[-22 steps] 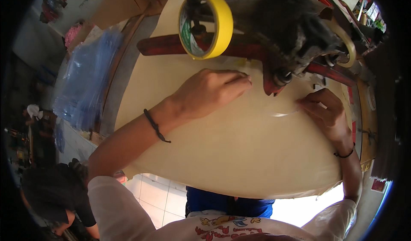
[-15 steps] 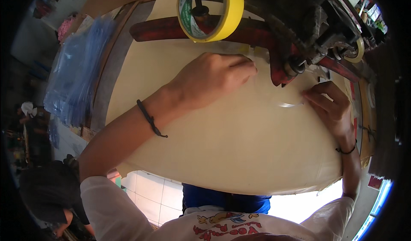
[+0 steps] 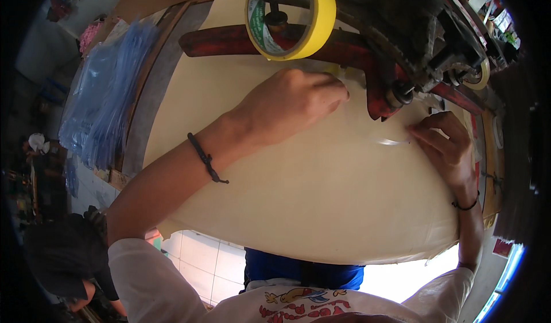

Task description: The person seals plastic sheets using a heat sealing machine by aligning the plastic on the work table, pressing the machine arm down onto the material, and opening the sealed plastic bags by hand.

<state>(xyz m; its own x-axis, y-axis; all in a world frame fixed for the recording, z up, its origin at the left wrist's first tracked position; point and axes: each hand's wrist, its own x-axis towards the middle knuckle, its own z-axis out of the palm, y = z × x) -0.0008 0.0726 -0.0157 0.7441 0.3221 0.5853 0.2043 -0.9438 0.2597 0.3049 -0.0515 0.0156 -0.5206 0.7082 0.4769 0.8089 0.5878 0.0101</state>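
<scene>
My left hand [image 3: 307,100] is closed over the cream-coloured work surface [image 3: 298,197], its bent fingers pointing right toward the red metal frame. To the right, my right hand [image 3: 446,142] has thumb and forefinger pinched together, just below the frame's right part. Between the hands, beside the right fingertips, a thin curved glint [image 3: 394,142] looks like the edge of clear plastic film. What either hand grips is too transparent or hidden to make out. Dark cord bracelets circle both wrists.
A dark machine with a red metal frame [image 3: 221,41] stands over the far side, with a yellow tape roll [image 3: 322,22] hanging there. Clear bluish plastic sleeves [image 3: 106,93] are piled at left. Another tape roll [image 3: 485,75] sits at right. A person in dark clothes [image 3: 60,257] is low at left.
The machine, tape roll and left hand sit slightly farther right and lower in the picture, as the view has shifted a little. Both hands keep nearly the same pose.
</scene>
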